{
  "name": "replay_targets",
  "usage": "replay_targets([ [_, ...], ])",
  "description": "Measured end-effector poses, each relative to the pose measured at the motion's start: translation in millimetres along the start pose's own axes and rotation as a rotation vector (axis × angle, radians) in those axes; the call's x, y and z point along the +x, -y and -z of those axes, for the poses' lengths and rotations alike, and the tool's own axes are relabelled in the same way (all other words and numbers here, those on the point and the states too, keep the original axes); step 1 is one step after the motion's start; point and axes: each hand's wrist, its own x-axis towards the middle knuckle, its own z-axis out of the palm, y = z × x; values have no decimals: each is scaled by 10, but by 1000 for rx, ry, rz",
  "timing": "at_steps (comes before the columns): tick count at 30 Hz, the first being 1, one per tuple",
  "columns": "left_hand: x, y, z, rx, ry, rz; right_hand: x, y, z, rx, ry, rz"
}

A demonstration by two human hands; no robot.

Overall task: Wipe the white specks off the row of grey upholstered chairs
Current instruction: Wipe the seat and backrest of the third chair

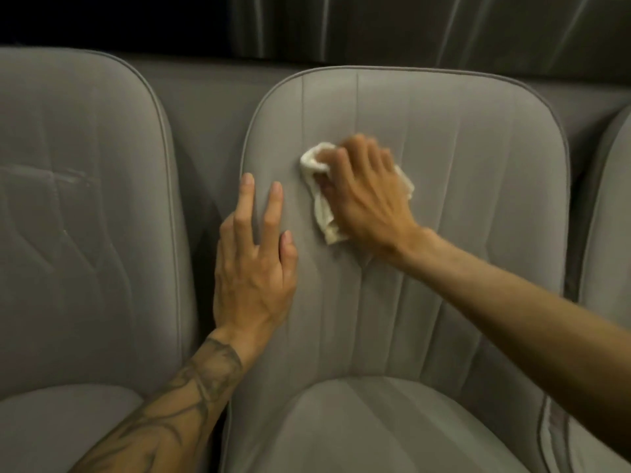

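Observation:
A grey upholstered chair (461, 199) fills the middle of the view, its backrest facing me. My right hand (365, 196) presses a crumpled white cloth (322, 213) against the upper left part of that backrest; the hand is blurred. My left hand (254, 264) lies flat with straight fingers on the backrest's left edge, just left of the cloth. A second grey chair (85, 216) stands at the left, with faint white marks (73, 177) on its backrest.
A third grey chair (611, 233) shows at the right edge. A grey padded back panel (211, 104) runs behind the chairs. Dark curtains (409, 25) hang above it. The middle chair's seat cushion (375, 431) is at the bottom.

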Motion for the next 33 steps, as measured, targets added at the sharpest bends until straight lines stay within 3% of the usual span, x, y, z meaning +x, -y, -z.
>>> replay_targets([
  [5,10,-5,-4,-5,-11,6,440,-60,-64,-34,-205,-387],
  [6,11,-2,-3,-13,-12,5,324,70,-93,-20,-186,-362],
  [10,23,1,6,-42,-9,12,-169,237,-40,72,68,21],
  [12,26,-3,12,-42,-6,20,-3,102,-5,19,74,100],
  [19,23,-14,28,-88,-19,18,288,307,-217,52,-207,-330],
  [27,25,-26,58,-103,-6,15,-938,459,-273,149,44,-77],
  [30,35,-37,67,-97,-4,15,-448,246,-240,52,-51,-117],
  [33,28,-13,55,-92,-15,20,93,80,-255,-38,-228,-336],
])
